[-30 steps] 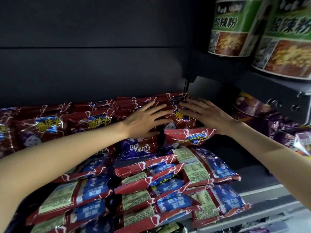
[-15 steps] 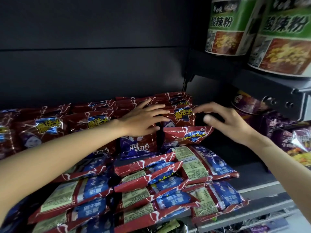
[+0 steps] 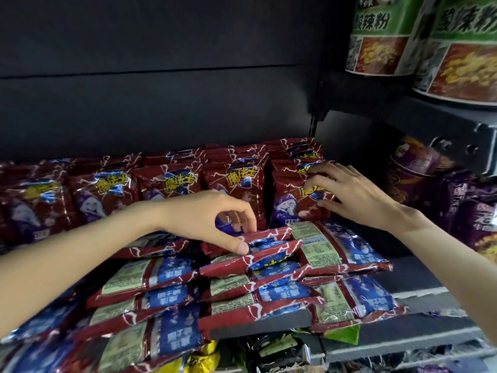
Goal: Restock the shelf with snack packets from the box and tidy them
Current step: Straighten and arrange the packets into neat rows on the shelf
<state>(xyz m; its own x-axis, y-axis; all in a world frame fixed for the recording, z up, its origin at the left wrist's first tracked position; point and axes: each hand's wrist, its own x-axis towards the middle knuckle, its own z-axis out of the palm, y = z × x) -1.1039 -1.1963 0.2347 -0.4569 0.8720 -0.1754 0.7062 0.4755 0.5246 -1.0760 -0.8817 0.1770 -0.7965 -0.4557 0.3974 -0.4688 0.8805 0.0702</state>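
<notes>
Left hand [image 3: 212, 219]: fingers [image 3: 243, 247] curled down, thumb and forefinger pinching the sealed top edge of a flat-lying red packet [image 3: 258, 244] at the front middle of the shelf [image 3: 419, 289]. Right hand [image 3: 349, 195]: fingers [image 3: 313, 181] spread and slightly bent, laid against the face of the rightmost upright packet [image 3: 304, 189], pressing rather than gripping, nothing enclosed.

Back row [image 3: 172, 184] of red packets stood upright against the dark rear panel; in front of it, flat stacks [image 3: 150, 289] lay label-side up, overlapping and skewed, some overhanging the shelf lip. The box was not in view.

Handling, as judged: packets looked light, puffed and soft, the foil glossy (likely slippery under a flat palm) and the contents probably brittle. Best hold seemed the crimped seam at either end, where the left hand had it, or a light grip across both side edges; squeezing the belly would risk crushing. Upright ones would probably topple easily, hence the steadying right palm.

To the right, purple packets [image 3: 473, 216] on the neighbouring shelf; above them, green noodle tubs [image 3: 382, 36].
</notes>
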